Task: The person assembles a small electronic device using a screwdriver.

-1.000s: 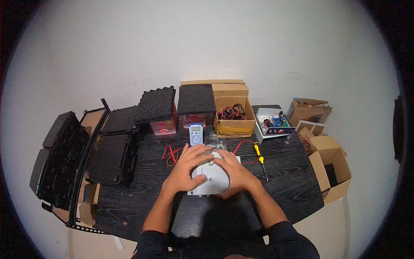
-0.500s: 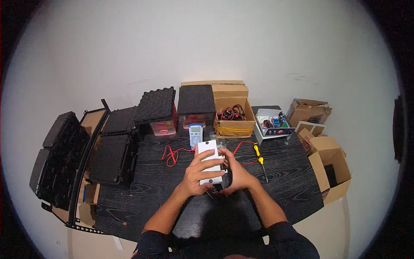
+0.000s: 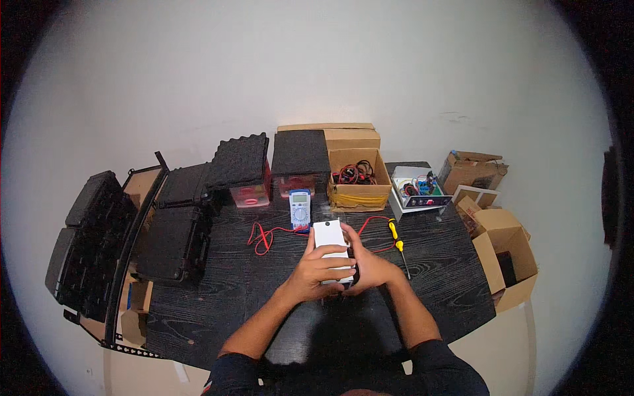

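Note:
I hold a white rectangular box-shaped device upright above the dark wooden table. My left hand wraps across its lower front. My right hand grips its right side and back. Just beyond it lies a blue and grey multimeter with red leads trailing over the table. A yellow-handled screwdriver lies to the right of my hands.
Black foam-lined cases fill the table's left side. At the back stand foam blocks, a cardboard box of cables and a white tray of parts. Open cardboard boxes sit to the right of the table.
The white device lay flat under both hands a second ago. I have lifted it and turned it upright, its long face toward me.

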Demonstrator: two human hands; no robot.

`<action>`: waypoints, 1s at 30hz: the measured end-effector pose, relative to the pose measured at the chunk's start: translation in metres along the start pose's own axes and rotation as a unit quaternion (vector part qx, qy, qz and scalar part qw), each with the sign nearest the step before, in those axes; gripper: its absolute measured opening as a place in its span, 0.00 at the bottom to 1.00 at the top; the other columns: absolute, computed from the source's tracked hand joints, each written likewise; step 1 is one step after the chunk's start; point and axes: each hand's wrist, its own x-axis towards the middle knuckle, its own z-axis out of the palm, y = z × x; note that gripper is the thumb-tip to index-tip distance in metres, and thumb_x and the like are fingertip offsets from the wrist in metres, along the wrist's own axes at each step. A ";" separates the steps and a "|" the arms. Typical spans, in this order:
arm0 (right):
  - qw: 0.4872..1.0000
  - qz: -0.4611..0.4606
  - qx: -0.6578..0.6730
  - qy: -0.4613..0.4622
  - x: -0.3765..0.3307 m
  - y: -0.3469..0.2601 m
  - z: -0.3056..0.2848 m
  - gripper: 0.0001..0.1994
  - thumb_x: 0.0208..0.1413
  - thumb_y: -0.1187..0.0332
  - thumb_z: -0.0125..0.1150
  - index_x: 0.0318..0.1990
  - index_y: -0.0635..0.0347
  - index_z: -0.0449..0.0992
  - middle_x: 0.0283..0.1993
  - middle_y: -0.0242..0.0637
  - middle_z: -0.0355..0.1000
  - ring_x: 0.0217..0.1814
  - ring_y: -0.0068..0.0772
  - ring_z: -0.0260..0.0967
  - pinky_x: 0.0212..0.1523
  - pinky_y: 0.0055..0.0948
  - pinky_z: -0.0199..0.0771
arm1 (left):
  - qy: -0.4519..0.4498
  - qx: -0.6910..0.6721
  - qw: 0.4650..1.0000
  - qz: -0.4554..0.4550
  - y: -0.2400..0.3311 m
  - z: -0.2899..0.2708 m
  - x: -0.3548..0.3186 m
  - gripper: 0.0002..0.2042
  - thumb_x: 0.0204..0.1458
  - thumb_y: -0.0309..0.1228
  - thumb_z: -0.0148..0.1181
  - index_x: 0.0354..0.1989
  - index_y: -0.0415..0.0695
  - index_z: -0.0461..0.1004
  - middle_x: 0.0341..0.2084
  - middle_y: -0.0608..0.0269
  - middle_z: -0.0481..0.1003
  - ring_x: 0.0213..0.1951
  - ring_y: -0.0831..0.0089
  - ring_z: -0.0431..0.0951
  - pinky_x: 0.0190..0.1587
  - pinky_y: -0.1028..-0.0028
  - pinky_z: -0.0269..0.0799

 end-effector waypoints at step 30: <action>0.902 -0.122 0.247 0.333 -0.033 -0.059 -0.052 0.21 0.68 0.64 0.57 0.62 0.65 0.62 0.47 0.40 0.72 0.40 0.34 0.79 0.30 0.23 0.77 | 0.007 -0.021 0.999 -0.033 0.008 0.004 0.005 0.20 0.40 0.29 0.73 0.45 0.60 0.84 0.50 0.77 0.81 0.59 0.67 0.75 0.71 0.32 0.26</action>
